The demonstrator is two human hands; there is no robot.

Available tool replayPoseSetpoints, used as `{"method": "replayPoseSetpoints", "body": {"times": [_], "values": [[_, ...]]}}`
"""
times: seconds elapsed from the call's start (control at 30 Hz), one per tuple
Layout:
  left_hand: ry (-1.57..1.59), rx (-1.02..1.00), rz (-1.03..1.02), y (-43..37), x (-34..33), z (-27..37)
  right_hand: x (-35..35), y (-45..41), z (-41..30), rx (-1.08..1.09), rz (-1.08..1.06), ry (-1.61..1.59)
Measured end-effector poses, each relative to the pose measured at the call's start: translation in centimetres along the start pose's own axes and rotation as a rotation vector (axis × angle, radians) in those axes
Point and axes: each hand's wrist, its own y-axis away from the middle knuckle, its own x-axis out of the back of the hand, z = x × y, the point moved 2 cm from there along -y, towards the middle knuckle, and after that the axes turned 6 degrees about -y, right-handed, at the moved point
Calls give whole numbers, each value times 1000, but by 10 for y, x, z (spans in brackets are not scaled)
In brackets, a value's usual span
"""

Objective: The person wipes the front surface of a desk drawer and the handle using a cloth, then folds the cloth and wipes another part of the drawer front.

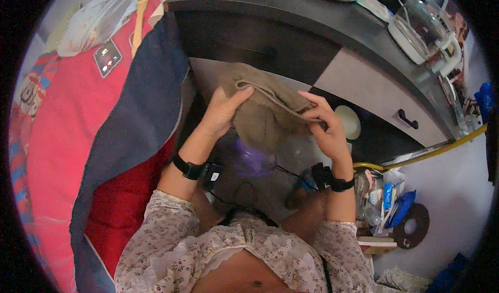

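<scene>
A piece of brown-olive cloth (259, 117) hangs between my two hands, its hemmed edge folded over along the top. My left hand (224, 112) grips the cloth on its left side, the thumb lying on the hem. On the right side, my right hand (325, 123) pinches the same edge between thumb and fingers. Below the cloth, a purple translucent thing (253, 160) lies near the floor, blurred. Black straps sit on both wrists, and a small black device (212, 176) with a cable is beside the left one.
Ahead stands a dark cabinet (249, 32) with a pale drawer (366, 86) and a black handle. A glass jug (419, 30) stands on its top at right. A bed with a pink cover (70, 137) and a phone (108, 58) is at left. A cluttered container (376, 199) stands at right.
</scene>
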Motion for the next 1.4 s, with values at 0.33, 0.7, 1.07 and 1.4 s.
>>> {"method": "replayPoseSetpoints", "body": {"times": [0.33,0.7,1.07,1.4], "values": [[7,33,-78,2,2,7,-10,-1,-8,-73,78,75],[135,139,-139,5,2,5,-14,-4,-21,181,-48,530],[345,222,-219,7,-2,0,-34,-8,-18,193,-102,649],[324,221,-197,8,-6,0,-37,-2,-12,210,-41,486]]}}
